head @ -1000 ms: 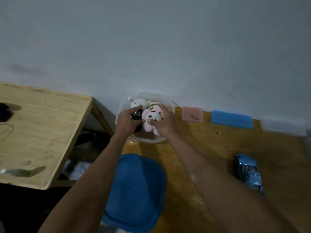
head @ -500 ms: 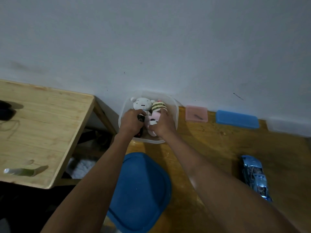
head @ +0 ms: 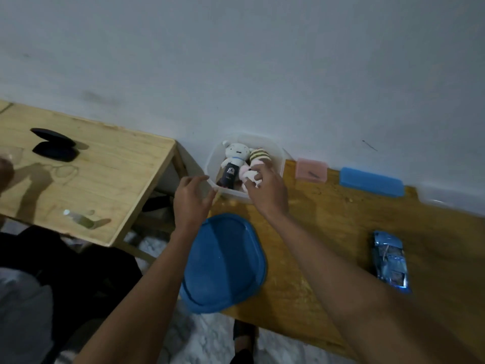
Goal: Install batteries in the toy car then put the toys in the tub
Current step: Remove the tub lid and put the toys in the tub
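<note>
From the head view, the clear tub point(head: 278, 156) sat at the frame's centre against the wall, on the bench point(head: 328, 222), with a white plush point(head: 232, 160) and a pink plush point(head: 252, 168) inside. The right hand point(head: 267, 190) pinched the pink plush; the left hand point(head: 193, 198) hovered at the tub's near-left rim — fingers loosely spread, holding nothing. The blue toy car point(head: 390, 261) lay well apart at lower right, a blue lid point(head: 223, 261) below the tub
</note>
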The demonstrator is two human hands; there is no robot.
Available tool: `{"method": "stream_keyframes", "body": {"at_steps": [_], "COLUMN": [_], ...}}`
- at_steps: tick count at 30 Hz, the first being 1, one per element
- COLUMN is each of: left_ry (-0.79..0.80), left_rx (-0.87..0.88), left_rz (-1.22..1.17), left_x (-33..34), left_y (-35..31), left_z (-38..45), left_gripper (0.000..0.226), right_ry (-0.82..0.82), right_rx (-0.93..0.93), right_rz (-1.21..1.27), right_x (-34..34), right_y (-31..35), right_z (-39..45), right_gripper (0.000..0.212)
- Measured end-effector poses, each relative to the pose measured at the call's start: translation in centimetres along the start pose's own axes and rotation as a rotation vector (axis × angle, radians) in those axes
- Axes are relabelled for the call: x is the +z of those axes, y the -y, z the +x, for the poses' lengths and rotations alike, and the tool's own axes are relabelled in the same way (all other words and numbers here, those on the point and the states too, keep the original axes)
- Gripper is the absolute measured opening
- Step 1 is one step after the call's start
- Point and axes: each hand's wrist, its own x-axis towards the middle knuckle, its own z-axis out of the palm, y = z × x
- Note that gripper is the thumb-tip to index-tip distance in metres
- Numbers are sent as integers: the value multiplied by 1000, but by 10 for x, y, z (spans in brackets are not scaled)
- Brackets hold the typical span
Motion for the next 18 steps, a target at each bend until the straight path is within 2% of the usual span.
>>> {"method": "stream_keyframes", "body": {"at_steps": [2,5,9,12,18], "left_ry": [-7,28,150,248,175], "left_rx": [-101,-295,-465,-492,-472], "left_rz": [29,96,162,103,90], "left_x": [-8,-15,-16,-13,-15], "left_y": [12,34,64,72,72], "left_z": [-29,-78,-123,-142,-157], "left_gripper": [36,44,62,68,77], "right_ry": [81,252,372,363,332], "right_rx": [34,139,260,275,273], "right_rz": [-34,-158,-239,-196,-92], "right_x": [7,24,38,43,34], "right_y": [-11,-35,-56,-60,-54], "right_z": [-24,-62,-99,-112,-119], "right_gripper": [29,41,59,65,80]}}
